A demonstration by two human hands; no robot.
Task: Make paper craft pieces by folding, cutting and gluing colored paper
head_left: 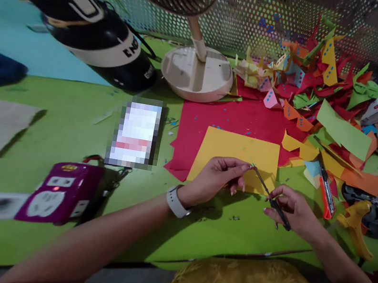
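Observation:
My right hand (288, 207) is closed around the black handles of a pair of scissors (262, 180). Their thin blades point up and left, toward the fingertips of my left hand (221, 175). That hand's thumb and forefinger are pinched on a tiny green piece (253, 165) at the blade tips; its exact kind is too small to tell. Both hands are over the near part of a yellow paper sheet (242, 148), which overlaps a larger red sheet (200, 114) on the green table.
Cut, folded coloured paper pieces (297, 77) are heaped at the back right. A box cutter (327, 193) and yellow glue gun (356, 225) lie right. A fan base (197, 73), black bottle (107, 45), blurred phone (136, 132) and purple power socket (61, 190) stand left.

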